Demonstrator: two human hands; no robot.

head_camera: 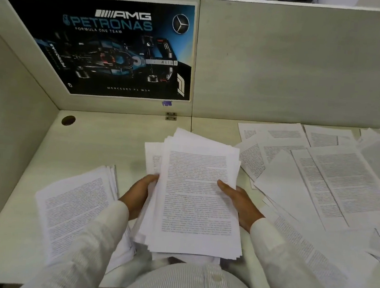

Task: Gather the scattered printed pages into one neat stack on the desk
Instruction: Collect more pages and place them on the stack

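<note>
A thick, uneven bundle of printed pages point(198, 191) is held above the desk point(105, 139) in front of me. My left hand point(139, 194) grips its left edge, fingers curled under the sheets. My right hand point(239, 203) holds the right edge, thumb lying on the top page. A second stack of printed pages point(76, 209) lies on the desk to the left, its edges roughly squared. Many loose printed pages point(335, 180) lie scattered and overlapping across the right half of the desk.
Cubicle partition walls point(286, 67) close off the back and left of the desk. A racing team poster point(114, 49) hangs on the back wall. A round cable hole point(68, 120) sits in the far left corner. Bare desk surface lies between the hole and the held bundle.
</note>
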